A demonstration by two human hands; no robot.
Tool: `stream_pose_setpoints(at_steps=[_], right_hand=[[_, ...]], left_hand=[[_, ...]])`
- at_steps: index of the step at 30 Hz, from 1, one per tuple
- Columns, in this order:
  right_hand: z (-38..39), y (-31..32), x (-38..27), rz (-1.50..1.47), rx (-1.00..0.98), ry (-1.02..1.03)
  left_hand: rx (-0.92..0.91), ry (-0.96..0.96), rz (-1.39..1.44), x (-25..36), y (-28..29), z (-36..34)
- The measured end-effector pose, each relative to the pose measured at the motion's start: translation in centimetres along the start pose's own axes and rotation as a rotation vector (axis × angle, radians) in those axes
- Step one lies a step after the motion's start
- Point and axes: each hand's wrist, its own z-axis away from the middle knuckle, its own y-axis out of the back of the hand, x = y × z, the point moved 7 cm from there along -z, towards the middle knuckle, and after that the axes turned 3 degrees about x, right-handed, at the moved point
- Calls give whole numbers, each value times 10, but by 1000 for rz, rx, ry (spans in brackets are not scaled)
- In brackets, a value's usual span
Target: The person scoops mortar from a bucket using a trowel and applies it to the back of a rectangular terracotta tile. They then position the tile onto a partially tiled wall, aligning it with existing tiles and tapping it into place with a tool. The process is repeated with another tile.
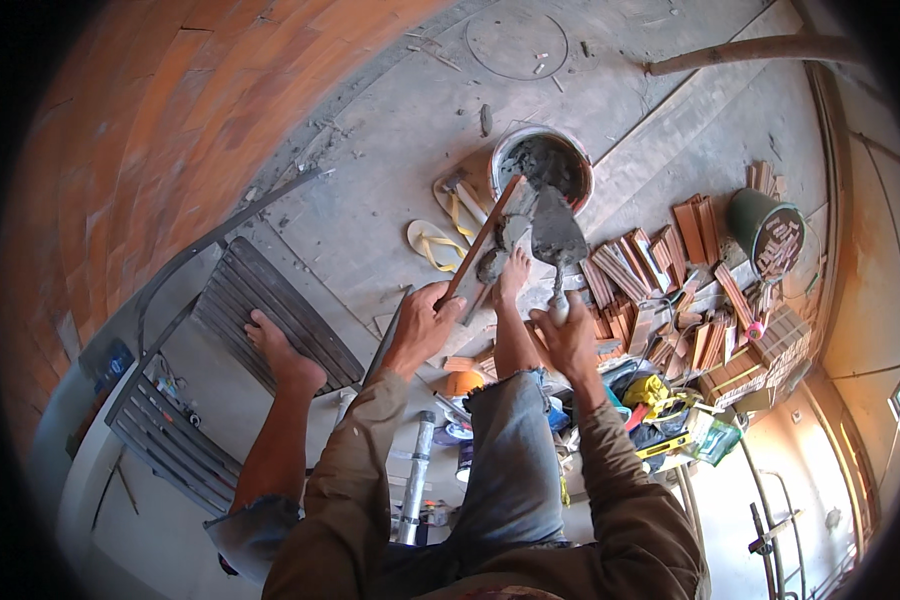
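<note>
Centrally, one thin brick tile [478, 245] gripped at its near end by the left hand [425, 322], fingers wrapped closed around it, far end slanting up toward the bucket rim, a lump of grey mortar clinging near its lower side. Just beside it, one trowel [555, 238] loaded with grey mortar, handle clenched in the right hand [568, 340], fist closed, blade pointing up and nearly touching the tile. Beyond both, one round bucket of mortar [542, 163] standing on the concrete floor [390, 140], directly past the trowel tip. Below the tools, two bare feet: one [511, 275] on the floor near the tile, the other [280, 350] resting on a dark slatted platform [260, 300] toward the left. Near the bucket's left side, two yellow-strapped sandals [435, 240] lying on the floor. To the right, a heap of loose brick tiles [670, 290], too many and too jumbled to count, spread toward the right edge of the floor, with one dark green bucket [765, 225] tipped on its side among them. Closer in, a clutter of tools and bags [660, 410] beside the right knee. Along the left, one curved wall faced in orange brick [140, 130]. At the top edge, one long pipe [750, 50] lying on the floor.
</note>
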Motion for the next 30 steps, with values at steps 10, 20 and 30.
stream_pose_setpoints(at_steps=[10,20,30], right_hand=[[-16,15,-12,398,-243,293],[-36,-5,67,-11,-457,-103],[-11,-24,59,-42,-485,-110]], left_hand=[[35,-59,-234,-31,14,10],[-215,398,476,-77,-13,34],[-198,298,504,-82,-22,18]])
